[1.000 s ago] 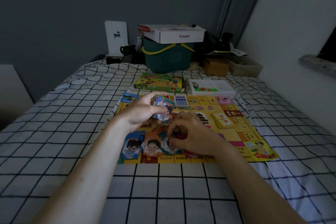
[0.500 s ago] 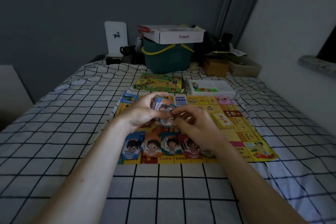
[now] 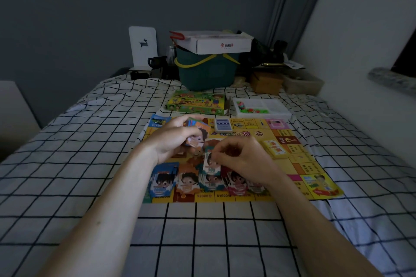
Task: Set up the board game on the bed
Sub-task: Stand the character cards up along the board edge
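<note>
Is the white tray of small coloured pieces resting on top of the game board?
No: the white tray sits on the checked bedsheet beyond the far edge of the game board, beside the green game box.

Illumination is low throughout; the frame reads dim and bluish-grey. The brightest zone is the right-hand wall (image 3: pixel 360 29), lit from the window side (source itself not visible). The grey back wall (image 3: pixel 78 7) falls off to near-dark at the upper left. Shadows are soft, without hard edges. No glare noted. Wide-angle distortion bends the checked bed cover (image 3: pixel 67 164) lines near the edges. Fine print on the game board (image 3: pixel 299 157) is smeared and illegible.
</note>
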